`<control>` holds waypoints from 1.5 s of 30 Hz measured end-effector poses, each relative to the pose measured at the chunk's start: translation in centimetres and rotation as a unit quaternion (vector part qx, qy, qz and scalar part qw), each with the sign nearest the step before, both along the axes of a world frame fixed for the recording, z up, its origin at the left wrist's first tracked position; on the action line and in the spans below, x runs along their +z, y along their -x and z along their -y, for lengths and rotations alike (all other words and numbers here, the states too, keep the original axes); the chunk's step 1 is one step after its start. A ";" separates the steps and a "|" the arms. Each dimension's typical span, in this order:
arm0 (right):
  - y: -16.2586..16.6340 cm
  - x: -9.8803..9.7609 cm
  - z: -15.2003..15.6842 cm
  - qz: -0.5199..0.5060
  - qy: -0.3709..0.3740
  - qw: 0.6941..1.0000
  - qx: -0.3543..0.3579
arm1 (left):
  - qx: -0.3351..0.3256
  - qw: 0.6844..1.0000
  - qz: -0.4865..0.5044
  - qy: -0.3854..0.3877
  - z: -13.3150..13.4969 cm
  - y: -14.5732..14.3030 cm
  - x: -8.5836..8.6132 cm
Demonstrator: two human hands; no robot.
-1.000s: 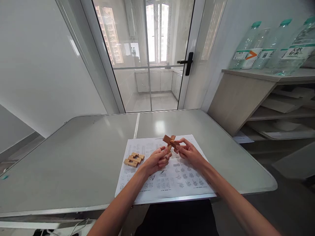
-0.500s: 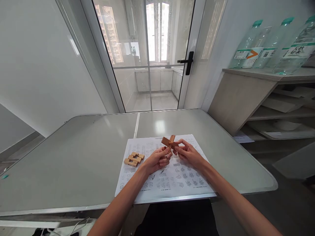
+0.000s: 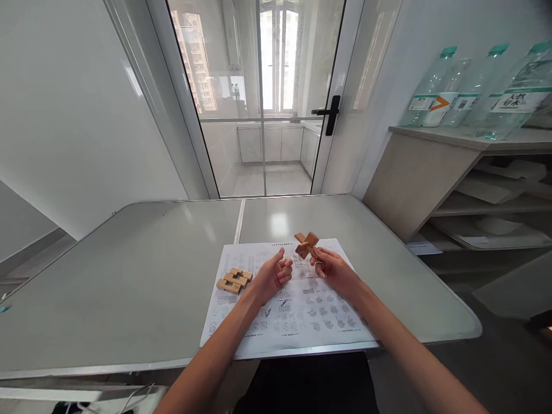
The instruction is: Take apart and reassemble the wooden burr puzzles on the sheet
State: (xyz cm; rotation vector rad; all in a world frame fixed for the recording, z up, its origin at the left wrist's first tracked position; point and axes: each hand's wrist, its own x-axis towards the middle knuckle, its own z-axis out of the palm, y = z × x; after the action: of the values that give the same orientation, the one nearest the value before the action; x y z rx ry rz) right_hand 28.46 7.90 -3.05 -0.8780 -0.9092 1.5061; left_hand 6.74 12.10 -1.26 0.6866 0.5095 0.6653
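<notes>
Pinched in the fingers of my right hand (image 3: 333, 268) is a group of crossed wooden puzzle pieces (image 3: 307, 245), raised above the printed sheet (image 3: 297, 339). My left hand (image 3: 275, 273) is just left of it, apart from the wood and holding nothing. Its thumb points up and its fingers are loosely curled, with a gap between them and the thumb. Left of that hand, several notched wooden pieces (image 3: 235, 280) lie side by side on the sheet. Small diagrams of puzzle shapes cover the paper.
A grey table (image 3: 142, 276) carries the sheet. Behind it stands a glass door (image 3: 263, 149) with a black handle (image 3: 331, 115). To the right, a shelf unit (image 3: 414, 178) holds papers, and several plastic bottles (image 3: 463, 100) stand on top.
My left hand has let go of the crossed pieces and drawn back slightly left. My right hand now holds them alone, turned and shifted a little to the right.
</notes>
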 end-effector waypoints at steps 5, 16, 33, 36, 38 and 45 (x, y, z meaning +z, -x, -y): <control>-0.7 -1.1 -1.0 -0.035 0.008 0.993 -0.114 | 0.013 1.000 0.004 0.014 0.1 0.2 0.2; -1.3 -2.6 -1.6 -0.021 0.013 0.970 -0.241 | 0.040 0.999 0.017 0.012 0.3 0.1 0.5; -2.6 -3.0 -1.8 -0.046 0.029 0.981 -0.186 | 0.039 0.999 0.010 0.001 0.7 0.3 0.8; -2.9 -3.2 -1.9 -0.046 0.033 0.982 -0.182 | 0.039 0.999 0.009 -0.005 0.8 0.4 0.7; -2.9 -3.2 -2.0 -0.041 0.036 0.983 -0.175 | 0.040 0.999 0.007 -0.012 0.7 0.4 0.7; -1.8 -2.2 -1.6 0.017 0.034 0.992 -0.119 | 0.019 0.997 -0.021 -0.066 0.8 0.1 0.8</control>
State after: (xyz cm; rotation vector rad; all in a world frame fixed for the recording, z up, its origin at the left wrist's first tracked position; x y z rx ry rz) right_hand 30.26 9.46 -5.26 -1.0271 -0.7524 1.3240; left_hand 6.60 11.34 -0.43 0.8181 0.5212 0.7271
